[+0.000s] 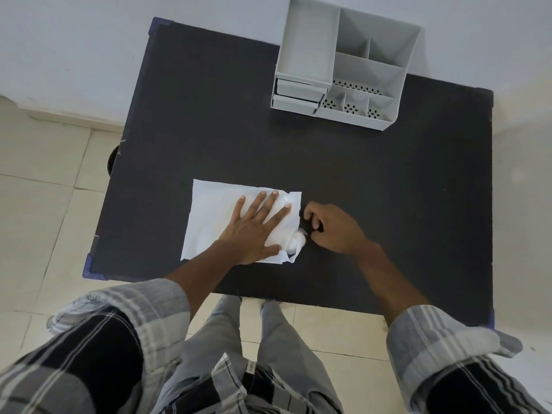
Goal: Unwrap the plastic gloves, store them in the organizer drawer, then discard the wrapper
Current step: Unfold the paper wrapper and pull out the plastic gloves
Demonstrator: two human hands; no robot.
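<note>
A white plastic wrapper [215, 213] lies flat on the black table [373, 189], near the front left. My left hand [254, 228] presses down on its right half with fingers spread. A bunched bit of white plastic glove [299, 241] pokes out at the wrapper's right edge. My right hand [331, 228] sits just right of that edge, fingers curled, thumb and fingertips touching the bunched plastic. The grey organizer [343, 64] stands at the table's far edge, its two small drawers [295, 95] at the front left, both shut.
The organizer has several open compartments, some with perforated floors. A dark round object [112, 162] shows under the table's left edge. Tiled floor surrounds the table, and a white wall rises behind it.
</note>
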